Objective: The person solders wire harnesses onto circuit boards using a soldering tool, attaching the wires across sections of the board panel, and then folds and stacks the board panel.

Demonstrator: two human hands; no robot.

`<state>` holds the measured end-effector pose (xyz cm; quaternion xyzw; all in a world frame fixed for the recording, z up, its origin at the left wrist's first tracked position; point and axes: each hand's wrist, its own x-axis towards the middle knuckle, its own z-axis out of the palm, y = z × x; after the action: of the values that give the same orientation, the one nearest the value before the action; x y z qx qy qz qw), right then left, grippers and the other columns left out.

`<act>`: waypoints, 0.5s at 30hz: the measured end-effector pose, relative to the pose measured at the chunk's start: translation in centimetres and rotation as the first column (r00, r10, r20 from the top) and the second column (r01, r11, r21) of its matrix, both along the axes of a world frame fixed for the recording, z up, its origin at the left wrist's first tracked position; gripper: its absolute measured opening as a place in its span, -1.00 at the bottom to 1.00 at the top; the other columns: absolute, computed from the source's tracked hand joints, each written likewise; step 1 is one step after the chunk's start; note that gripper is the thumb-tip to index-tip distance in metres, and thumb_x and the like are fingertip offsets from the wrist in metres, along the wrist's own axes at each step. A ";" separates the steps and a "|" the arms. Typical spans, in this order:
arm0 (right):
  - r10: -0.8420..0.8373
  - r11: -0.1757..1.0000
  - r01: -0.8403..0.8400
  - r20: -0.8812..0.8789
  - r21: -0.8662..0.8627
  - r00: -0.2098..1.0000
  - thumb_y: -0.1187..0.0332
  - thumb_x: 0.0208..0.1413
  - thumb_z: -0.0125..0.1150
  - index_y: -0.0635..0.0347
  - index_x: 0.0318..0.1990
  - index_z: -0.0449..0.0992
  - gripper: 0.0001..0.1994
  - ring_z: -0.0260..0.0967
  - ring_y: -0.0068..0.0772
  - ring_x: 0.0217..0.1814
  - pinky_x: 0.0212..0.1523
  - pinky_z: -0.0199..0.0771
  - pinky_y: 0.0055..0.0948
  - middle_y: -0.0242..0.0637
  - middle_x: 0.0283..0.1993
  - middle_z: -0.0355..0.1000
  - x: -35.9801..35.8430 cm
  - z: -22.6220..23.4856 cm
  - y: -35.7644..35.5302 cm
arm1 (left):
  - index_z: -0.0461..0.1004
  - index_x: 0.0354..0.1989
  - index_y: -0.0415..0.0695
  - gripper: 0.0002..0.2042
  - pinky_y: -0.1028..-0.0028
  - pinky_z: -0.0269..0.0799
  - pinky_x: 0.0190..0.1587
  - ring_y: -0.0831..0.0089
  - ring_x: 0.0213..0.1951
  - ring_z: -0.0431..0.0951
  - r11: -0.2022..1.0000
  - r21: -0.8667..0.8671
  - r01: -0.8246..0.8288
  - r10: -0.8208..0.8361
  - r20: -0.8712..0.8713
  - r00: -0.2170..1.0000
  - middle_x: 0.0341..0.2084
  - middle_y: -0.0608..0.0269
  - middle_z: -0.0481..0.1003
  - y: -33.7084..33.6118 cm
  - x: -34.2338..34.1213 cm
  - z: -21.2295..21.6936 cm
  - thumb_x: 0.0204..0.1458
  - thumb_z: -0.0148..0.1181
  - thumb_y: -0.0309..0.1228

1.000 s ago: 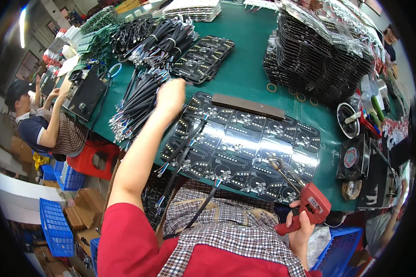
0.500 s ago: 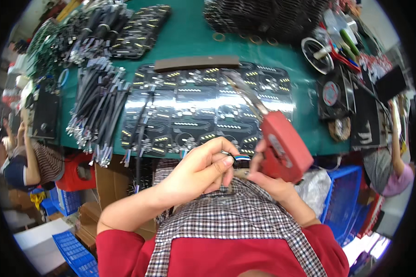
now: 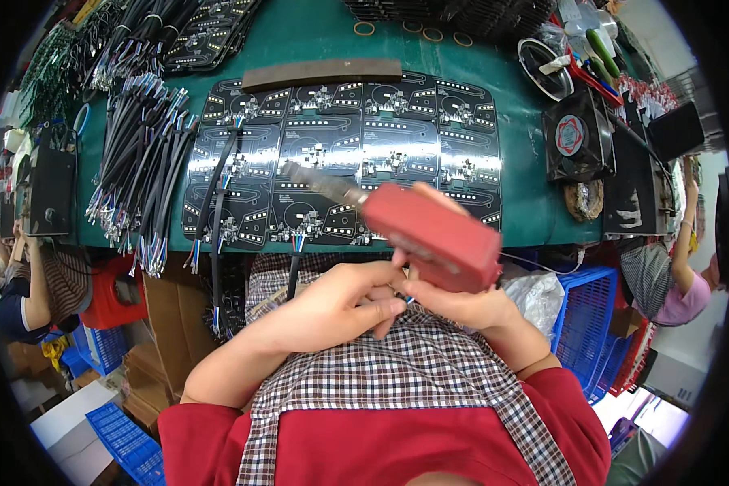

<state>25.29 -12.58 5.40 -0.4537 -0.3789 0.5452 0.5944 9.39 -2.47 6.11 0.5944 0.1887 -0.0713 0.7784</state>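
Above my apron, my left hand is closed in a pinch around the end of a black cable, mostly hidden by my fingers. A bit of its coloured wires shows between my hands. My right hand grips a red soldering gun, its metal nose, blurred by motion, pointing up and left over the black circuit boards. My right fingertips are close to my left ones, at the wire ends. Black cables lie across the left boards, and another cable hangs off the front edge.
A pile of black cables lies left of the boards. Along their far side sits a brown bar. To the right stand a fan and a white-rimmed reel. Blue crates are below the table edge. Other people work at both sides.
The soldering gun has swung left and tilted flatter over the boards. My hands have come closer together, and the wire ends are now mostly covered. A cable at the front edge has come into view.
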 end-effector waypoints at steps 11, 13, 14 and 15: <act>-0.270 0.961 0.276 0.130 -0.031 0.954 0.55 0.03 0.12 0.22 -0.08 0.23 -0.70 0.24 -0.73 -0.43 -0.43 0.27 -0.70 -0.41 -0.43 0.30 -2.0 -1.1 -0.3 | 0.33 -0.26 -0.22 -0.88 0.68 0.05 -0.68 0.67 -0.71 0.21 0.728 -0.544 -0.417 0.478 -0.034 0.878 -0.61 0.22 0.40 -1.5 -0.4 -1.1 0.13 -0.01 -0.43; -0.249 0.967 0.255 0.138 -0.025 0.959 0.56 0.02 0.12 0.23 -0.07 0.23 -0.69 0.24 -0.72 -0.42 -0.42 0.27 -0.70 -0.39 -0.40 0.30 -1.6 -1.2 -0.2 | 0.33 -0.26 -0.24 -0.89 0.68 0.06 -0.67 0.70 -0.70 0.20 0.765 -0.515 -0.386 0.435 -0.029 0.900 -0.60 0.23 0.41 -1.2 -0.4 -1.1 0.13 -0.01 -0.46; -0.229 0.972 0.233 0.146 -0.017 0.962 0.57 0.02 0.11 0.23 -0.06 0.24 -0.69 0.24 -0.72 -0.41 -0.41 0.27 -0.70 -0.37 -0.38 0.30 -1.5 -1.2 -0.2 | 0.33 -0.26 -0.24 -0.89 0.68 0.06 -0.67 0.70 -0.70 0.20 0.765 -0.516 -0.386 0.433 -0.031 0.901 -0.60 0.23 0.41 -1.4 -0.4 -0.7 0.13 -0.01 -0.46; -0.228 0.972 0.233 0.146 -0.019 0.963 0.57 0.02 0.11 0.23 -0.06 0.24 -0.69 0.24 -0.72 -0.41 -0.41 0.27 -0.70 -0.37 -0.38 0.30 -1.4 -1.3 -0.1 | 0.33 -0.25 -0.26 -0.89 0.69 0.07 -0.65 0.72 -0.68 0.22 0.851 -0.365 -0.377 0.390 -0.040 0.920 -0.59 0.25 0.42 -1.5 -0.2 -0.2 0.13 -0.01 -0.48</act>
<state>23.90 -12.64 4.13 -0.5433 -0.3551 0.4451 0.6169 9.17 -4.01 5.94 0.3905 0.2732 0.0621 0.8769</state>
